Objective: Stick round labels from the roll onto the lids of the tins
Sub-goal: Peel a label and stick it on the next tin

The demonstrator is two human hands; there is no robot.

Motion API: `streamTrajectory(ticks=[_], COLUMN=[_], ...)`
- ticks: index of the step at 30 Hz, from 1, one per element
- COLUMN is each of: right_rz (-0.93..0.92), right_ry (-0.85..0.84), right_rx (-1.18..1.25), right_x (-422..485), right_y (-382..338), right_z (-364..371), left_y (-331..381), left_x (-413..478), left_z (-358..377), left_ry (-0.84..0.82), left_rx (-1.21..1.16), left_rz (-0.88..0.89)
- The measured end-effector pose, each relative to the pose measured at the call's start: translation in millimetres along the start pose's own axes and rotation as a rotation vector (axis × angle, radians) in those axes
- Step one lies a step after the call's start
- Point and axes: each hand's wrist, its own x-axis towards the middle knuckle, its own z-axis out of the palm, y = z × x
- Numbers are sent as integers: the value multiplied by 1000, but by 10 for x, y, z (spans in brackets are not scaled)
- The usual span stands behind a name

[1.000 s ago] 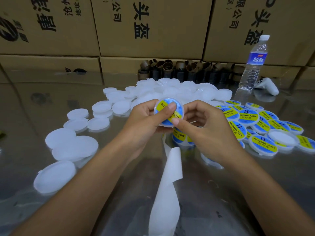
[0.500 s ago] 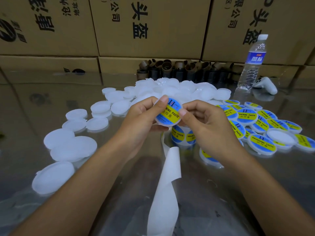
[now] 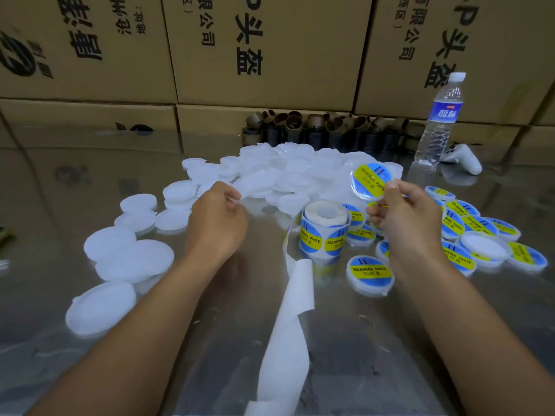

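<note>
Above the glossy metal table (image 3: pixel 60 181), we had our right hand (image 3: pixel 411 226) pinching a round labelled tin (image 3: pixel 370 181) by its rim, fingers curled, label tilted toward us. Our left hand (image 3: pixel 216 226) closed thumb and fingertips on a frosted white lid (image 3: pixel 255 183). The label roll (image 3: pixel 324 232) stood upright between both hands, its smooth backing strip (image 3: pixel 288 325) trailing toward us.

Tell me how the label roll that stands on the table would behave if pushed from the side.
The label roll stands on its flat end, so it would probably slide, not roll. It is hollow in the middle, so it is likely light. The loose backing strip looks floppy and would probably drag behind.
</note>
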Motion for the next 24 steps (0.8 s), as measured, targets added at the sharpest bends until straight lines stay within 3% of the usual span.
streamTrajectory(ticks=[7, 12, 17, 24], right_rz=[189, 251, 291, 130], right_ry=[114, 180, 199, 182], right_rx=[102, 117, 81, -47], right_x=[98, 117, 140, 117], right_y=[80, 78, 63, 75], right_z=[-43, -52, -51, -39], left_y=[-34, -31, -46, -111], left_x=[-46, -46, -30, -19], left_z=[-65, -89, -96, -81], left_ry=[-34, -101, -99, -83], left_rx=[565, 598, 611, 615], left_rz=[-71, -162, -116, 2])
